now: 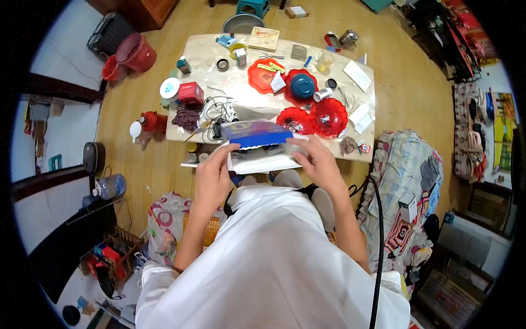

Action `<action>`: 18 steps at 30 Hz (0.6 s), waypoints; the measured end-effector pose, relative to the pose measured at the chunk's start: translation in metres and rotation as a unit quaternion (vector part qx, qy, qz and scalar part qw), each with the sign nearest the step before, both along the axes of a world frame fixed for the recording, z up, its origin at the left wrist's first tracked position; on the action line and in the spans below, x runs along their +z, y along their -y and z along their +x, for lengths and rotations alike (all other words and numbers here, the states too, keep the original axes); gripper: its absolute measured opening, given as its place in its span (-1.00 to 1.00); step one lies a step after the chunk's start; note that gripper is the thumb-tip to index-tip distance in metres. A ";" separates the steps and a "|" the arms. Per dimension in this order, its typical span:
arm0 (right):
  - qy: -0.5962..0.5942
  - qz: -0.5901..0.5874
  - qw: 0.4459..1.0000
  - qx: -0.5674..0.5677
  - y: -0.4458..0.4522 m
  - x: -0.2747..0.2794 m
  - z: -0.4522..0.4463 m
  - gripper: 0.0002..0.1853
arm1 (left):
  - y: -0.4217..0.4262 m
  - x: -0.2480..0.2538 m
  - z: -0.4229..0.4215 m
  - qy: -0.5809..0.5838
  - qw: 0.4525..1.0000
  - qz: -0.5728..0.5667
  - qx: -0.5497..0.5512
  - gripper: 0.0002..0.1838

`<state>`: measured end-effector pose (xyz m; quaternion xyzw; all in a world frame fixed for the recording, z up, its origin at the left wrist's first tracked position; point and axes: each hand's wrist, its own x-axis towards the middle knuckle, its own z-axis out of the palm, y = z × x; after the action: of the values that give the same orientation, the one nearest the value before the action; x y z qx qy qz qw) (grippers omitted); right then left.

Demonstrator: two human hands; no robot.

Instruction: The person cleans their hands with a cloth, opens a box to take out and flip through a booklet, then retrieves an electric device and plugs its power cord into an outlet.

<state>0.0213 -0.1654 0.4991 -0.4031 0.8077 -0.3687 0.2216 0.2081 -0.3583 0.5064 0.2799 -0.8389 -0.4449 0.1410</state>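
Observation:
In front of my body, at the near edge of the table, is a blue and white box (pixel 260 140) with a white inner side toward me. Its printed top is smeared by motion, and dark items show in the gap under the blue edge. My left hand (pixel 213 171) grips the box at its left end, fingertips on the blue edge. At the right end, my right hand (pixel 319 164) holds it with fingers curled over the rim. Dark cables (pixel 217 123) lie on the table just beyond my left hand, and red scalloped dishes (pixel 329 117) stand beyond my right.
The cluttered table (pixel 246 101) also carries a blue bowl (pixel 302 86), a red box (pixel 190 94), a wooden board (pixel 264 39) and a glass mug (pixel 324 61). A red thermos (pixel 152 122) stands left of it. At right is a cloth-covered seat (pixel 400 175); a black cable (pixel 379 241) hangs beside my right arm.

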 end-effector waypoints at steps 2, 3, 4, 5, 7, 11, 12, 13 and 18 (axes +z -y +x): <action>0.035 -0.008 0.999 0.028 -0.004 -0.018 0.003 -0.65 | -0.004 0.007 0.002 0.006 0.999 -0.030 -0.024 -0.57; 0.031 -0.006 0.998 0.054 -0.006 -0.028 0.002 -0.62 | -0.006 0.011 0.002 0.015 0.997 -0.062 -0.038 -0.58; 0.047 0.005 0.997 0.058 -0.009 -0.035 0.004 -0.62 | -0.009 0.014 0.001 0.013 0.998 -0.058 -0.035 -0.58; 0.063 0.016 0.996 0.063 -0.010 -0.038 0.008 -0.61 | -0.010 0.014 0.002 0.011 0.997 -0.058 -0.041 -0.58; 0.049 0.022 0.997 0.060 -0.010 -0.040 0.013 -0.55 | -0.009 0.012 0.004 0.010 0.998 -0.057 -0.028 -0.58; 0.157 -0.042 0.983 -0.085 -0.001 -0.035 0.026 -0.36 | -0.005 0.014 0.007 0.029 0.999 0.011 0.014 -0.56; 0.254 -0.024 0.959 -0.119 -0.001 -0.031 0.024 -0.25 | -0.006 0.018 0.006 0.049 0.998 0.009 0.027 -0.55; 0.253 -0.025 0.959 -0.124 -0.003 -0.036 0.021 -0.25 | -0.006 0.018 0.006 0.048 0.999 0.009 0.022 -0.55; 0.145 -0.037 0.988 -0.048 -0.013 -0.060 0.011 -0.57 | -0.007 0.019 0.003 -0.011 0.999 -0.042 -0.023 -0.54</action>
<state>0.0319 -0.1524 0.4393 -0.3141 0.7711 -0.4635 0.3032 0.2108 -0.3516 0.5250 0.2493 -0.8617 -0.4152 0.1518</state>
